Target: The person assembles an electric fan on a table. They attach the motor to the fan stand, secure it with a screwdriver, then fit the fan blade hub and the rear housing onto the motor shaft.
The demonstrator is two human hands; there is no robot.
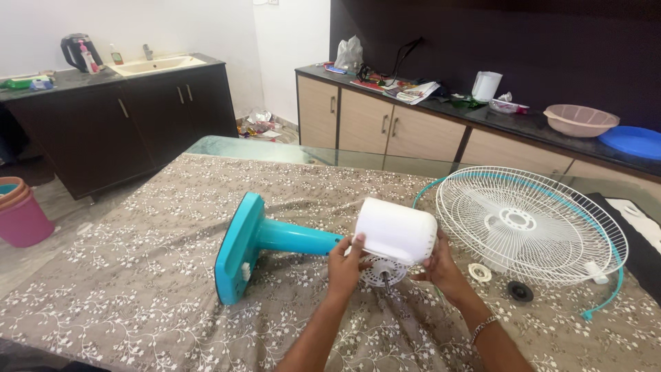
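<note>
Head view: one table fan lies on its side on a table under a grey floral cloth (138, 289), both hands at its motor end.
Motor housing: one white motor housing (396, 231), lifted slightly off the cloth, with a white round vented face (377, 271) and shaft below it.
Left hand: the left hand (344, 265) is curled around the housing's near left edge, fingers bent, thumb on the white shell.
Right hand: the right hand (441, 265) is partly closed on the housing's right underside; a bracelet (484, 325) sits on that wrist.
Stand: one teal neck (296, 239) runs left from the housing to one teal flat base (237, 248), tipped up on edge.
Grille: one white wire fan guard (530, 224) with a teal rim lies flat just right of the housing.
Small parts: one white ring (480, 273) and one black round cap (520, 291) lie on the cloth between the right hand and the guard's near edge.
Behind the housing: one pink basin (580, 120) and one blue dish (633, 141) rest on the far counter.
</note>
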